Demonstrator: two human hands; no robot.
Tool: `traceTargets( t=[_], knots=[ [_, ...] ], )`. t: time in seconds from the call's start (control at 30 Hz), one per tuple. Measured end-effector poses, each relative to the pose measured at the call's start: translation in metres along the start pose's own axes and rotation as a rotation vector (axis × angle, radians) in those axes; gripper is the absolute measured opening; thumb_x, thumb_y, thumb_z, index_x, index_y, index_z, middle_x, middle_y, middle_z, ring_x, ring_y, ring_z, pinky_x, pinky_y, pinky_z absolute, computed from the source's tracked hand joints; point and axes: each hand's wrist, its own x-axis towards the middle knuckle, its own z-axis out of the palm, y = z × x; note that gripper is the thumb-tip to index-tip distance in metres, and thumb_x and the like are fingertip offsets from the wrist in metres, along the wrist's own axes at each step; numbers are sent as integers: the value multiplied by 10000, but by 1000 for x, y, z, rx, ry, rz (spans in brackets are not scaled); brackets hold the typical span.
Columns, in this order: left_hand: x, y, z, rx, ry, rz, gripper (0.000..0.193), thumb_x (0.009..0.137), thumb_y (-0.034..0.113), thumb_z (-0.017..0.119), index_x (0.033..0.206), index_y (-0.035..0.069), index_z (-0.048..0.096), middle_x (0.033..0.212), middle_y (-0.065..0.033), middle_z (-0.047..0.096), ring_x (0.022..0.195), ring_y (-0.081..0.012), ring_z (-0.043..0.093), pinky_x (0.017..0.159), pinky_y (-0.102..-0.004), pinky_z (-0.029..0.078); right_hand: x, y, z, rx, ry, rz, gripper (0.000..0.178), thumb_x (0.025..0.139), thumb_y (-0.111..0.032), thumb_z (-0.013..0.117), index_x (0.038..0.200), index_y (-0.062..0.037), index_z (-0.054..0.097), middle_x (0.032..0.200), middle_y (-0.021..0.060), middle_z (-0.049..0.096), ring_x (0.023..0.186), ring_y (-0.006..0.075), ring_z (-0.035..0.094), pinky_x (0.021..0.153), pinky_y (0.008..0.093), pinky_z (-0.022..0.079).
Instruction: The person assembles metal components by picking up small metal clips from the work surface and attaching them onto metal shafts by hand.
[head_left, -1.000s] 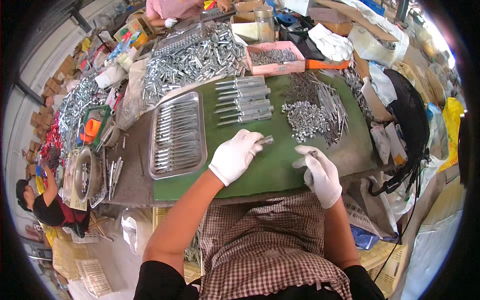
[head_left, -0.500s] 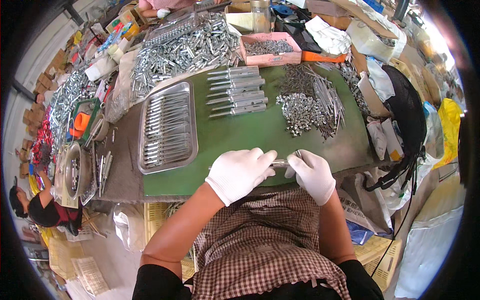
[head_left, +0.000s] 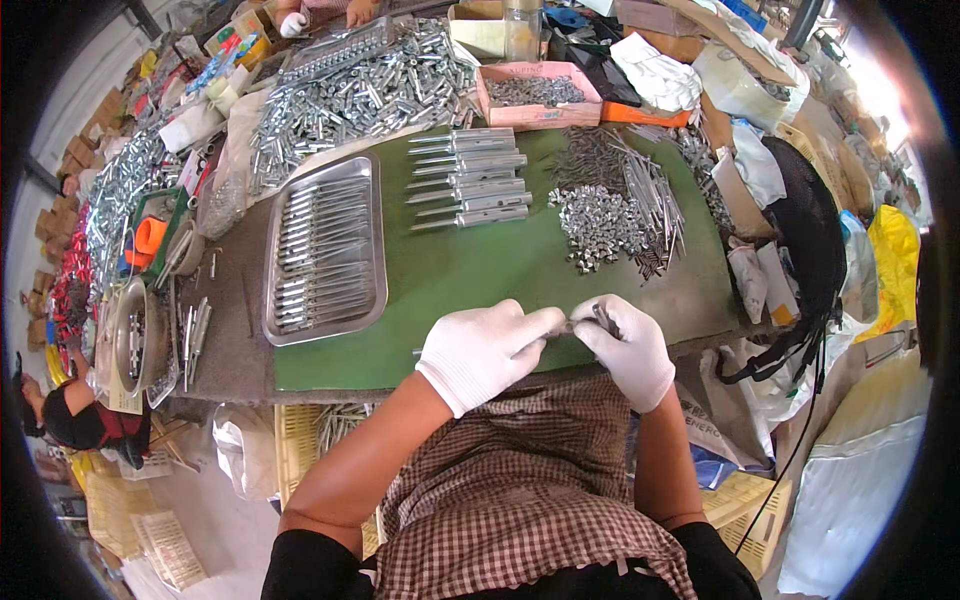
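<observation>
Both my hands wear white gloves and meet at the near edge of the green mat. My left hand grips a thin metal rod whose end sticks out to its left. My right hand pinches a small dark metal part against the rod's other end, fingertips touching. A row of finished metal sleeve pieces lies further up the mat. A heap of small silver nuts and a bundle of thin rods lie to the right of it.
A steel tray of long parts sits at the mat's left. A pink box of small parts and a big pile of metal sleeves lie beyond. A round bowl stands far left. Another person crouches at the left edge.
My hands have come together and moved back toward my body, from mid-mat to its near edge. They now join a small part to the rod.
</observation>
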Motion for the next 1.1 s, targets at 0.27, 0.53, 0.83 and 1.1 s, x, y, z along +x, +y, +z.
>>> traceTargets(
  t=[0.27,0.53,0.83,1.1],
  knots=[
    [9,24,15,125,-218,-167,151,888,225,585,1034,207,622,804,-100,523,584,-271,606,503,-409,504,55,-1,-29,-643,254,-296,122,867,-151,661,965,-88,699,939,130,665,829,293,655,733,371,518],
    [12,21,18,79,-230,-186,146,908,234,561,1042,207,612,816,-117,525,608,-310,614,528,-429,521,94,-12,-19,-1141,173,-6,241,837,-258,608,961,-55,642,987,164,645,905,358,644,815,445,515],
    [14,21,14,72,-266,-204,168,910,233,556,1066,217,615,814,-124,526,622,-316,621,546,-437,525,88,-3,-28,-929,201,-205,192,844,-206,617,964,-57,640,953,146,647,883,360,643,807,442,516],
    [15,22,15,58,-264,-196,180,908,239,550,1075,224,616,827,-128,537,623,-319,620,559,-436,531,100,-6,-29,-1098,105,-108,186,858,-195,595,962,-48,641,983,189,632,905,378,638,810,464,509]
  ],
)
